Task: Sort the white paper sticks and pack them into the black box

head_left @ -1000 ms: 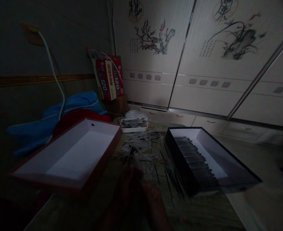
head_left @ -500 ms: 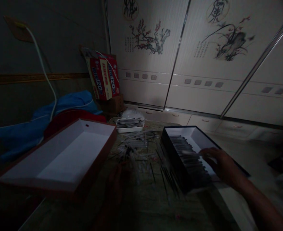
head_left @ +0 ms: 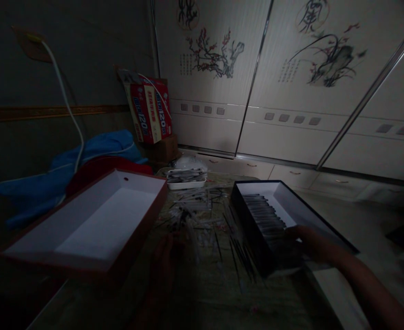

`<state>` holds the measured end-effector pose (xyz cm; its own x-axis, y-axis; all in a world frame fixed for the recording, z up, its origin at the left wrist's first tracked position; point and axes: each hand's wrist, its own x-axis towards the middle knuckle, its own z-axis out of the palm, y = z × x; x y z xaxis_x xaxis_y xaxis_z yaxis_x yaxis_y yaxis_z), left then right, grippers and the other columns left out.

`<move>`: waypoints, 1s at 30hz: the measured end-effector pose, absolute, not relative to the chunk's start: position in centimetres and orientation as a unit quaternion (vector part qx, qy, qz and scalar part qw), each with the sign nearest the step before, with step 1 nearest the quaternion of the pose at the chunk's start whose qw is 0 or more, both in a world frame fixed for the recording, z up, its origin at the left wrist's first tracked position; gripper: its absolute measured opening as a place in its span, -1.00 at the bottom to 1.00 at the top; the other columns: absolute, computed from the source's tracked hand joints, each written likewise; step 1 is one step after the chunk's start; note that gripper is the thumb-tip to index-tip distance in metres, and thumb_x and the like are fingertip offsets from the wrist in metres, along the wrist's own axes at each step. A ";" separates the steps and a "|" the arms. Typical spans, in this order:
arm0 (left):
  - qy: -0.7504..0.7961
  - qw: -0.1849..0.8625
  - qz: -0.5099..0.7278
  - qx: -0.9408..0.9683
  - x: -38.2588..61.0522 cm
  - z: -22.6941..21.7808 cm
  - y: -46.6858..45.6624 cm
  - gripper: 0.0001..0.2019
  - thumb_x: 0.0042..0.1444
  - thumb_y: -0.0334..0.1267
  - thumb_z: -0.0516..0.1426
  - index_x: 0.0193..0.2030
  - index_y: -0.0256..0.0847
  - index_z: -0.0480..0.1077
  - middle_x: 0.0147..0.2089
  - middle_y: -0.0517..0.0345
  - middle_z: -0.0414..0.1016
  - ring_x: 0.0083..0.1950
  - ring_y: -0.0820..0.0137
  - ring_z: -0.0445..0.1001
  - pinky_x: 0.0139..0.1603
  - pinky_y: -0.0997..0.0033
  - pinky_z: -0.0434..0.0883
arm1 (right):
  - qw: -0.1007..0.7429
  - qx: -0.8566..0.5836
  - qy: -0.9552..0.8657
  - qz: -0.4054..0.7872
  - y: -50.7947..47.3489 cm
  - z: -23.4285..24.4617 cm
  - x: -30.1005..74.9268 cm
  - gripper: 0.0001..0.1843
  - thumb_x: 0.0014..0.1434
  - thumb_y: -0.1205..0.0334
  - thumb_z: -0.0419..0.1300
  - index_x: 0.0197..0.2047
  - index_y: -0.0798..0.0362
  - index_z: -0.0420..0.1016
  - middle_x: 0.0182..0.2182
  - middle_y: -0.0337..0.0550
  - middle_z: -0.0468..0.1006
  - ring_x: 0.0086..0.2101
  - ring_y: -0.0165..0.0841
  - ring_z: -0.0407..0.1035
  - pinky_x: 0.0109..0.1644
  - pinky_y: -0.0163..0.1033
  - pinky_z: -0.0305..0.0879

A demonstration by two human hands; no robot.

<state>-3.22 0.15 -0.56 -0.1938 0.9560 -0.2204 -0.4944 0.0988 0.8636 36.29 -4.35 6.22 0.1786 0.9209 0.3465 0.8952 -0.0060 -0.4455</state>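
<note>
At twelve o'clock, cream wardrobe doors (head_left: 202, 128) bear a red-blossomed ink plum branch (head_left: 214, 57); at ten, a red-and-yellow carton (head_left: 147, 110); at nine, blue cloth (head_left: 95, 151); at eight, a red box (head_left: 140, 231), white inside; at four, a black box (head_left: 246, 224), white inside.

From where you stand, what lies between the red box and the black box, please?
Loose thin sticks lie scattered on the tabletop, seen in the head view.

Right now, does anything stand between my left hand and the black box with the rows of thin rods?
Only the loose thin rods scattered on the table; they lie flat between the left hand and the black box, and nothing taller shows there.
</note>
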 end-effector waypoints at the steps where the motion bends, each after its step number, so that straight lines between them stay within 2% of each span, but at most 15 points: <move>1: 0.463 0.580 0.621 0.252 -3.2 -0.7 0.2 -0.65 -0.18 -0.04 0.25 -0.34 -0.28 0.47 -0.52 0.19 0.50 -0.46 0.41 0.43 -0.43 0.48 0.38 | 0.267 -0.703 -0.658 0.042 -4.3 6.7 35.8 -0.86 -0.16 0.21 0.14 -0.56 -0.03 0.54 -0.51 -0.08 0.61 -0.49 -0.27 0.48 -0.38 -0.29 0.36; 3: 0.470 0.579 0.616 0.254 -3.1 -0.8 0.2 -0.66 -0.16 -0.03 0.24 -0.34 -0.27 0.47 -0.48 0.19 0.51 -0.43 0.40 0.45 -0.39 0.45 0.38 | 0.231 -0.695 -0.678 0.066 -4.4 8.1 34.1 -0.77 -0.06 0.21 0.08 -0.39 0.00 0.56 -0.38 -0.03 0.61 -0.37 -0.22 0.49 -0.28 -0.21 0.35; 6: 0.475 0.570 0.616 0.265 -3.1 -0.8 0.1 -0.67 -0.13 -0.01 0.21 -0.34 -0.26 0.47 -0.46 0.18 0.52 -0.42 0.37 0.45 -0.38 0.41 0.36 | 0.271 -0.676 -0.684 0.034 -4.5 9.7 29.3 -0.69 0.08 0.18 0.00 -0.19 0.02 0.49 -0.24 -0.05 0.57 -0.27 -0.25 0.46 -0.21 -0.22 0.33; 9: 0.511 0.520 0.614 0.303 -3.3 -0.4 -0.1 -0.65 -0.13 0.01 0.20 -0.36 -0.27 0.48 -0.48 0.15 0.51 -0.44 0.35 0.44 -0.40 0.39 0.34 | 0.276 -0.631 -0.720 0.081 -3.9 9.4 23.6 -0.73 0.12 0.24 -0.02 -0.23 0.04 0.48 -0.27 -0.09 0.56 -0.27 -0.29 0.44 -0.22 -0.27 0.31; 12: 0.550 0.471 0.606 0.329 -3.6 0.1 -0.4 -0.64 -0.13 0.03 0.19 -0.38 -0.26 0.49 -0.50 0.13 0.51 -0.43 0.31 0.43 -0.39 0.36 0.33 | 0.229 -0.630 -0.730 0.135 -1.9 7.0 19.0 -0.74 0.09 0.37 0.00 -0.25 0.07 0.49 -0.30 -0.13 0.56 -0.29 -0.35 0.44 -0.25 -0.36 0.27; 15: 0.562 0.445 0.600 0.356 -3.8 0.1 -0.4 -0.67 -0.10 0.02 0.18 -0.38 -0.24 0.50 -0.41 0.10 0.54 -0.33 0.26 0.45 -0.30 0.35 0.34 | 0.184 -0.649 -0.726 0.133 0.3 4.4 15.6 -0.73 0.07 0.44 0.01 -0.25 0.11 0.51 -0.30 -0.07 0.57 -0.29 -0.36 0.45 -0.26 -0.38 0.25; 20: 0.556 0.442 0.586 0.391 -3.5 0.0 -0.3 -0.73 -0.09 -0.04 0.18 -0.38 -0.22 0.49 -0.39 0.11 0.54 -0.33 0.26 0.45 -0.29 0.36 0.35 | 0.148 -0.664 -0.726 0.101 1.3 2.5 10.9 -0.79 0.04 0.34 0.10 -0.25 0.11 0.50 -0.29 0.00 0.55 -0.26 -0.27 0.45 -0.24 -0.30 0.24; 24: 0.560 0.445 0.584 0.384 -3.2 0.4 -0.4 -0.77 -0.08 -0.11 0.18 -0.37 -0.24 0.49 -0.39 0.09 0.54 -0.34 0.26 0.45 -0.31 0.37 0.36 | 0.122 -0.691 -0.707 0.082 0.7 2.2 8.9 -0.77 0.08 0.27 0.08 -0.22 0.14 0.47 -0.29 0.06 0.55 -0.29 -0.19 0.46 -0.30 -0.24 0.26; 30: 0.552 0.451 0.576 0.401 -3.1 -0.3 -0.3 -0.76 -0.14 -0.11 0.19 -0.41 -0.25 0.48 -0.45 0.10 0.52 -0.42 0.29 0.45 -0.36 0.38 0.37 | 0.083 -0.717 -0.687 0.079 0.6 2.4 9.2 -0.75 0.13 0.38 -0.01 -0.24 0.15 0.48 -0.32 0.09 0.57 -0.31 -0.19 0.49 -0.34 -0.24 0.27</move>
